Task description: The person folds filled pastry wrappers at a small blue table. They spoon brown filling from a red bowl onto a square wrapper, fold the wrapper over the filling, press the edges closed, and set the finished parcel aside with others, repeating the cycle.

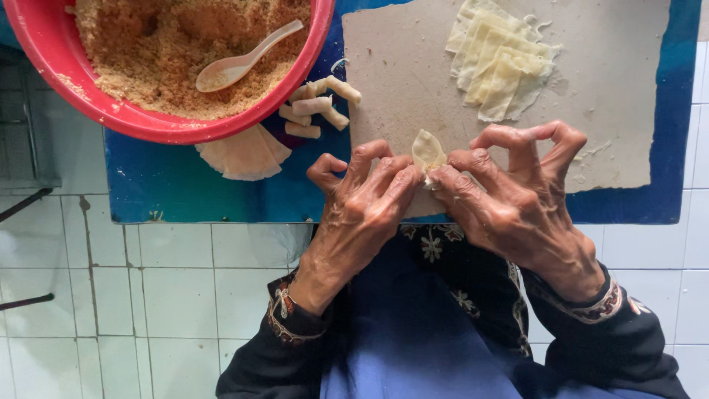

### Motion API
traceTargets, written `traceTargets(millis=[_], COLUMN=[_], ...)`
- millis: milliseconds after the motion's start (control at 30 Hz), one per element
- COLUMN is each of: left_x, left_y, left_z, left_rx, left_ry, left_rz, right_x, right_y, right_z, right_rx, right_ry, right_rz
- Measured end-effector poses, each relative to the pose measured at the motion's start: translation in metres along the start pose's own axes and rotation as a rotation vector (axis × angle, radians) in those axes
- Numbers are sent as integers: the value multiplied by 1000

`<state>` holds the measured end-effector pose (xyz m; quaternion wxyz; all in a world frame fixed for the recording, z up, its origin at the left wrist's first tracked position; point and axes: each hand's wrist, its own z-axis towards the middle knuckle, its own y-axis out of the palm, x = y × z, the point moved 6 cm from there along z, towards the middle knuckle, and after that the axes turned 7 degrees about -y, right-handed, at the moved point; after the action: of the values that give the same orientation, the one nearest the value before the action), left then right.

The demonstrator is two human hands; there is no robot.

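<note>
Both sets of fingertips meet at the centre of the frame on a small pale dough wrapper (427,153): the left hand (362,199) pinches its lower left edge between thumb and forefinger, the right hand (517,196) pinches the lower right, and the remaining fingers of both hands curl up and away, narrow and bent rather than spread. The wrapper stands folded between the two pinches, its rounded top free above the fingers, just over the lower edge of the grey work board (605,89). Whether filling is already inside is hard to tell, since the fingers hide the lower half. The chief risk looks to be the thin sheet tearing or the seam failing to close if the pinch is uneven or too hard; any filling caught in the seam would likely keep it from sealing. Held at the board's near edge, the piece could also slip down onto the dark embroidered sleeves and blue lap below. Toward the upper right of the frame lies a stack of cut wrappers (498,63), which may dry and crack while uncovered. Left of the hands, a few finished rolls (319,107) lie on the blue tabletop (185,192), touching the rim of the red bowl (148,122), beside round wrappers (244,155) tucked partly under it; a nudge of the bowl could crush them. The bowl, upper left, holds crumbly brown filling (148,44) with a white spoon (240,63) resting in it.
</note>
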<state>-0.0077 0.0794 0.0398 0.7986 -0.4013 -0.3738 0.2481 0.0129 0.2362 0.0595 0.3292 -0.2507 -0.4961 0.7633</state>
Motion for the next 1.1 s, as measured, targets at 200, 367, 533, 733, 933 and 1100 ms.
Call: traceTargets(millis=[200,367,533,733,933,1100], left_x=[-3,-5,-9,-10,-7,-10], left_y=[-2,-3,2,6,0,0], left_z=[2,4,8,12,9,10], left_rx=[7,34,14,25,38,-10], left_ry=[-9,-9,-22,-40,-33,-34], left_rz=[-113,-86,-49,-27,-139,-89], right_x=[-3,14,30,43,33,12], right_y=[-2,4,11,21,18,1], right_z=[10,20,25,23,16,18], right_rx=[-56,-123,-158,-153,-109,-30], right_ry=[-54,-77,-85,-12,8,-10], right_rz=[-115,22,183,276,183,102])
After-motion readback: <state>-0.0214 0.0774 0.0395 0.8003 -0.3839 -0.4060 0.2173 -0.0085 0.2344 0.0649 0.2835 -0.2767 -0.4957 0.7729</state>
